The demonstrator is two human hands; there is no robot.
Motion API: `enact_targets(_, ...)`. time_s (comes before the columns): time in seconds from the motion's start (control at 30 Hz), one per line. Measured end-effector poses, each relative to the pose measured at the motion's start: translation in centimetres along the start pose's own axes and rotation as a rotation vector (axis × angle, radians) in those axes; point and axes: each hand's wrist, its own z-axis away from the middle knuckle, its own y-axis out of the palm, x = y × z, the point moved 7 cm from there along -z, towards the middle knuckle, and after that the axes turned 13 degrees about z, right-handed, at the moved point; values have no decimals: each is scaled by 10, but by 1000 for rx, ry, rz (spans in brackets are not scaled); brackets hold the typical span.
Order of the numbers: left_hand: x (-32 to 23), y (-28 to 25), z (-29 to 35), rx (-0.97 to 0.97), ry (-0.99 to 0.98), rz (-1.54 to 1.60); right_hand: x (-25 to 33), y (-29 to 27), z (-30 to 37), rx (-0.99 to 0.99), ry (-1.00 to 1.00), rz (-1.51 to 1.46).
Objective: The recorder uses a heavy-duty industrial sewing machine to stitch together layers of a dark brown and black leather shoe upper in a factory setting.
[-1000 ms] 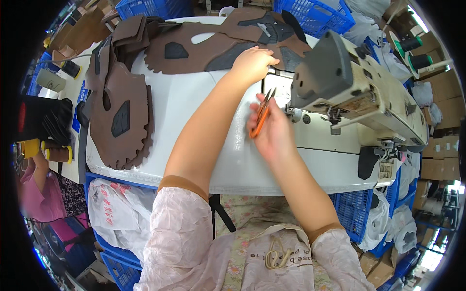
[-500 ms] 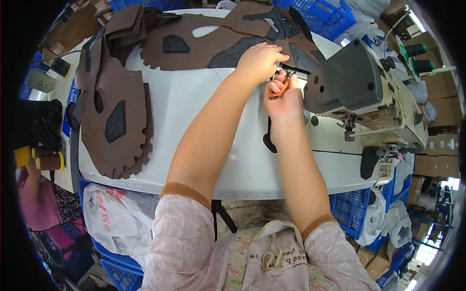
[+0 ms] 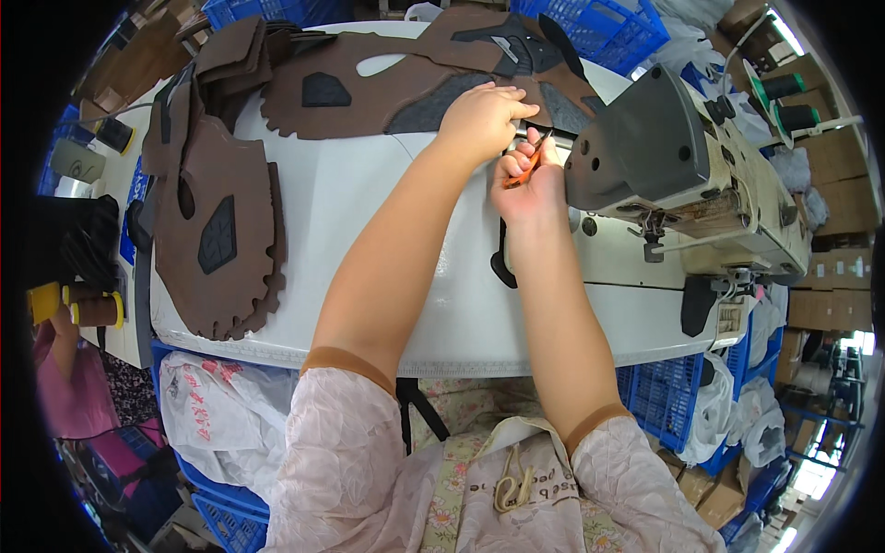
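Note:
My left hand [image 3: 478,118] lies on the near edge of a brown sheet piece [image 3: 369,78] with dark grey felt-like patches, its fingers stretched out and the thumb pointing right. Just below and right of it, my right hand [image 3: 527,184] is closed around orange-handled thread snips [image 3: 523,175]. Their dark tip points up toward the edge of the brown piece, beside the head of a sewing machine [image 3: 636,147]. Whether the tip touches the piece or a thread is too small to tell.
More brown pieces [image 3: 217,240] with notched edges hang together at the left of the white table [image 3: 387,230]. Green-black thread cones [image 3: 795,118] stand behind the machine. Blue crates [image 3: 659,396] with plastic bags sit under the table. Another person's arm [image 3: 63,341] shows at far left.
The snips have turned in my right hand and their handles look narrower now. The whole view has shifted slightly; my left hand stays on the brown piece.

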Motion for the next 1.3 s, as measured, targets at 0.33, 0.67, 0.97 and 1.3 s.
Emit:
enact_targets(0.33, -19, -4, 2, -53, 119, -172, -18, -29, 114, 419, 177, 446)
enact_targets(0.67, -52, 13, -47, 5, -161, -581, 16, -105, 178, 1007, 489, 496)
enact_targets(0.97, -115, -158, -129, -433, -171, -84, 10, -106, 175, 1014, 555, 540)
enact_targets(1.3, -294, -295, -32, -585, -51, -212, 18, -97, 191, 1289, 357, 539)
